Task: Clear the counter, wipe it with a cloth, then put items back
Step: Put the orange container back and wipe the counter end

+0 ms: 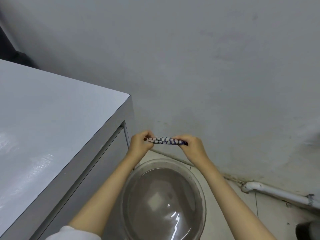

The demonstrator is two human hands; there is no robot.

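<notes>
- Step in hand, as judged: the cloth (165,140) is being wrung out above the basin (162,161), in preparation for wiping the table (52,118).
- The cloth is seen twisted into a tight striped rope. It is held level between the two hands, to the right of the table's far corner.
- Left hand (140,142): fingers (147,135) are clenched round the left end of the cloth.
- Right hand (190,146): fingers (180,137) are clenched round the right end. Neither end is left free.
- The basin is set on the floor (225,213), just beside the table's side. Greyish water (161,196) is held in it, with glare on the surface.
- Whether the cloth hangs over the water or beyond the basin's far rim cannot be told from this angle.
- A wet-looking sheen is noted on the near left part of the table top.
- To be done well: the two ends should be turned in opposite directions, and the twist should be held over the middle of the basin so that drips are caught there and not by the floor.
- The cloth is best left damp, not dripping; otherwise streaks are likely to be left on the table.
- The cloth should be shaken out and refolded flat before it is laid on the table.
</notes>
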